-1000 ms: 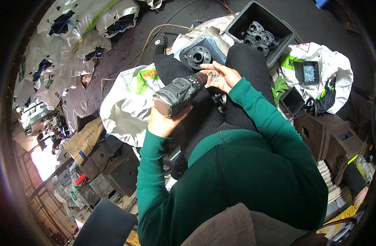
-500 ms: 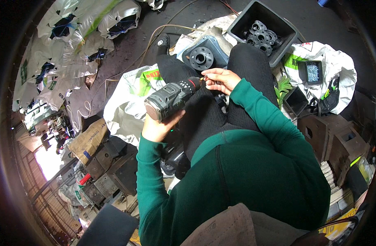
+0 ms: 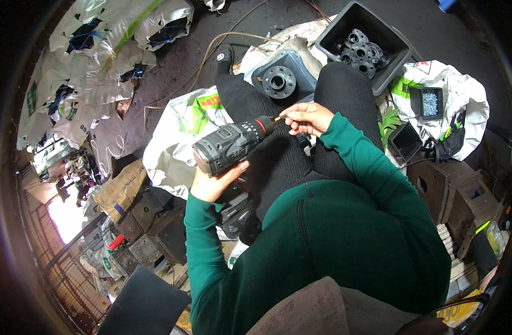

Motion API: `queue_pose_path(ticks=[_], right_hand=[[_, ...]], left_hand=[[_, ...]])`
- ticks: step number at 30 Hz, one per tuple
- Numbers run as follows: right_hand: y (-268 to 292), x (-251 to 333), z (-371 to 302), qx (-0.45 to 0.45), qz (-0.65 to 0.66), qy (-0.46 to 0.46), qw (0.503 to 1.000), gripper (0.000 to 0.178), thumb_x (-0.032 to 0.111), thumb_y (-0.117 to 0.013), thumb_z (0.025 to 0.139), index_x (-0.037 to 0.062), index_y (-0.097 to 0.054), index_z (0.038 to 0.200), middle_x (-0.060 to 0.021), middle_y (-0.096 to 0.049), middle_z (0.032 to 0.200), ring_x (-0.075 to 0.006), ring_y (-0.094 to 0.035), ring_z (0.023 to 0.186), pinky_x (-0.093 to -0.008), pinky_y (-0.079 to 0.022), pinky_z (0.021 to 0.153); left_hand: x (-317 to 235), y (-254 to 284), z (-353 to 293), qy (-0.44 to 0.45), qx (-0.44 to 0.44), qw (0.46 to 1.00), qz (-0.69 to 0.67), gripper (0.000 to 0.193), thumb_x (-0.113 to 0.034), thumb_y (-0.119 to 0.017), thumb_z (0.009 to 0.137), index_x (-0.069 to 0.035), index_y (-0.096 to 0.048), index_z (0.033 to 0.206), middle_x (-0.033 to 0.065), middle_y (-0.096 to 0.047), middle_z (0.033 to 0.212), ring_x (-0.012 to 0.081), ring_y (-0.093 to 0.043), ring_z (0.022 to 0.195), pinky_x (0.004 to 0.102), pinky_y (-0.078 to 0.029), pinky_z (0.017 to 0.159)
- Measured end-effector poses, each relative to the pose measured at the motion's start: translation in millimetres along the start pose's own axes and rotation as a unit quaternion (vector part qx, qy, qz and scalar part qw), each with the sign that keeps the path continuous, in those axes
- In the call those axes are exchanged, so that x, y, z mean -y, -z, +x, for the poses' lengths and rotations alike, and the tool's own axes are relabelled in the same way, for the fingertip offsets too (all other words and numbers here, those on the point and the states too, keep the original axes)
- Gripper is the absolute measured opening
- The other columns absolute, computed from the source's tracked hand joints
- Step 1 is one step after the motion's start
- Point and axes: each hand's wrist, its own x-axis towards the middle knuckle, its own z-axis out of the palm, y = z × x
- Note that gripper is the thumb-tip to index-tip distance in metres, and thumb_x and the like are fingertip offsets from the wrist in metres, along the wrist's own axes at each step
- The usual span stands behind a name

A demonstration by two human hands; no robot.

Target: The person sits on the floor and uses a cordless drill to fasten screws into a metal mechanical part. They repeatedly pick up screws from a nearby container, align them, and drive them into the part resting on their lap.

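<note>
My left hand is wrapped round a dark grey cordless drill with a red ring near its chuck. The drill lies tilted over my left thigh, its nose toward my right hand. A short brass-coloured bit sticks out of the chuck. Pinched together at the bit's tip are the fingers of my right hand; anything between them is too small to make out. Just beyond my hands, between my knees, a round black flange with a central hole and a ring of smaller holes sits on a blue-grey upturned tub.
A dark grey bin at the far right holds several black flanges. Right of it, a small box of screws rests on a white sack. Cables cross the floor; filled plastic bags stand left.
The drill has drawn back a little to the left and my right hand has shifted slightly right. More of the bit shows between them. The view has moved slightly.
</note>
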Motion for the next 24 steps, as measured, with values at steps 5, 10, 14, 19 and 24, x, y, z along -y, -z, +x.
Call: queue_pose_path(ticks=[5,10,14,19,24], right_hand=[[2,1,3,0.014,-0.025,-0.04,0.999,0.025,0.012,-0.053,0.091,-0.0039,-0.057,0.109,-0.0049,-0.061,0.08,-0.0103,-0.062,0.067,-0.027,-0.058,0.069],[3,10,6,0.063,-0.009,-0.086,0.994,0.027,0.017,-0.058,0.088,-0.0059,-0.057,0.103,-0.0022,-0.055,0.071,-0.0055,-0.054,0.055,-0.0256,-0.057,0.058],[4,21,9,0.106,-0.01,-0.129,0.986,0.03,0.017,-0.056,0.089,-0.0051,-0.055,0.11,-0.0007,-0.056,0.074,-0.0028,-0.052,0.054,-0.0244,-0.057,0.058],[7,10,15,-0.007,0.02,-0.033,0.999,0.03,0.019,-0.055,0.09,-0.001,-0.057,0.111,0.0014,-0.055,0.071,-0.0028,-0.048,0.05,-0.0198,-0.053,0.051],[31,5,67,-0.438,-0.19,0.207,0.854,0.029,0.028,-0.055,0.089,0.0047,-0.065,0.102,-0.0051,-0.064,0.083,-0.0145,-0.06,0.066,-0.0281,-0.048,0.062]], left_hand=[[-1,9,-1,0.024,0.016,1.0,0.005,0.036,-0.011,-0.075,0.074,0.0,-0.057,0.103,0.0051,-0.063,0.09,0.0126,-0.059,0.076,0.0277,-0.05,0.068],[-2,21,3,-0.027,0.061,0.99,0.124,0.037,-0.018,-0.075,0.073,-0.002,-0.06,0.103,0.0072,-0.064,0.092,0.0171,-0.06,0.084,0.0319,-0.048,0.078],[-2,27,4,-0.031,0.084,0.992,0.087,0.038,-0.017,-0.075,0.072,-0.002,-0.06,0.103,0.0079,-0.065,0.092,0.018,-0.061,0.084,0.0312,-0.048,0.077],[7,27,19,-0.137,0.051,0.966,0.212,0.043,-0.018,-0.076,0.071,-0.002,-0.058,0.108,0.0108,-0.062,0.101,0.023,-0.06,0.093,0.0335,-0.047,0.083],[14,29,53,-0.21,-0.03,0.944,0.253,0.051,-0.015,-0.077,0.071,0.0,-0.053,0.113,0.0125,-0.06,0.106,0.0222,-0.059,0.097,0.0336,-0.046,0.086]])
